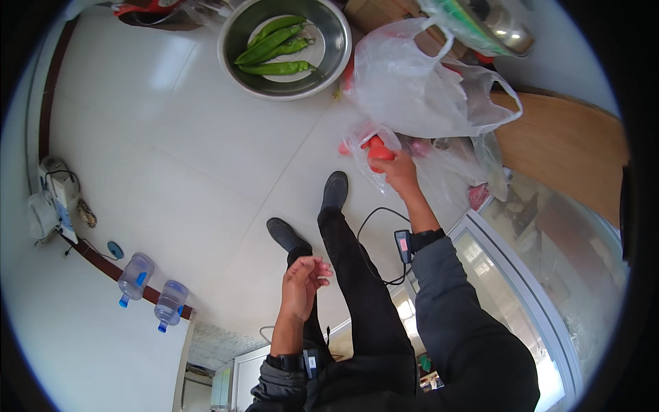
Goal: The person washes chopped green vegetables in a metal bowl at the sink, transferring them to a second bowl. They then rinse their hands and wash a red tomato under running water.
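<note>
My right hand (pixel 399 170) grips a tomato (pixel 380 158) at the mouth of a thin clear plastic bag (pixel 378 177) on the floor. Another red tomato (pixel 376 141) shows just behind it in the bag. My left hand (pixel 308 280) hangs in front of my legs with its fingers loosely curled and apart, holding nothing. Beyond the bag, at the top, a metal basin (pixel 222 46) on the floor holds several long green peppers (pixel 273 45). A large white plastic bag (pixel 406 92) lies right of the basin, its contents mostly hidden.
A wooden board (pixel 561 149) and a glass-doored cabinet (pixel 515 278) stand on the right. A black cable (pixel 360 226) loops beside my right wrist. Two large water bottles (pixel 136 275) are by the left wall, near a power strip (pixel 64 198). A cardboard box (pixel 373 18) sits behind the white bag.
</note>
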`<state>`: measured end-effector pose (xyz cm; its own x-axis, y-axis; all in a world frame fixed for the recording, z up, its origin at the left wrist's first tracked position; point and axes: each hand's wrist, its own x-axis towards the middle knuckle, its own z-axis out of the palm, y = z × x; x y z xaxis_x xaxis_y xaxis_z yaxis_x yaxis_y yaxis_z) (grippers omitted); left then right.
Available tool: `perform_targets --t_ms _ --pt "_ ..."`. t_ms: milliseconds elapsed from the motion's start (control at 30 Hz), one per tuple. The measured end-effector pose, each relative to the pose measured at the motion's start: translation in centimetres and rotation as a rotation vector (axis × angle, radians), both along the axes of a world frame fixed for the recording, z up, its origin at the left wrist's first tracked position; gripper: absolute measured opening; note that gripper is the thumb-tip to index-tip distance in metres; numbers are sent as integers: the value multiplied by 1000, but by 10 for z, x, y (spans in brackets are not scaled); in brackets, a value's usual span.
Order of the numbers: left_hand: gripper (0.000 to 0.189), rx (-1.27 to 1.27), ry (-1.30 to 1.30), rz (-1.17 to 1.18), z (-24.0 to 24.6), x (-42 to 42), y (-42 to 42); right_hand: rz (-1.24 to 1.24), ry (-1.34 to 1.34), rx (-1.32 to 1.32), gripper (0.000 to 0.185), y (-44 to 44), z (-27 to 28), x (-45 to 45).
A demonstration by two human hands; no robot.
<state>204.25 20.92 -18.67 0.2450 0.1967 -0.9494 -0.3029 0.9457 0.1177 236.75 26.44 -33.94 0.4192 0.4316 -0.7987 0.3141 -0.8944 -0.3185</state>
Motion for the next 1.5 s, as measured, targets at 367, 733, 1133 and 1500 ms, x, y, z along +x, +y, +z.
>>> perform_targets --t_ms 367,733,1133,1500 --pt "38 475 238 18 178 -37 41 -567 1439 -123 70 34 254 -130" --pt "63 838 204 318 303 -188 -52 395 1046 -61 87 -34 445 -335" --pt "59 1054 -112 1111 368 -478 -401 1004 935 68 52 -266 552 -642" --pt "54 1154 329 1559 398 -651 -624 1569 878 -55 38 -406 576 -912"
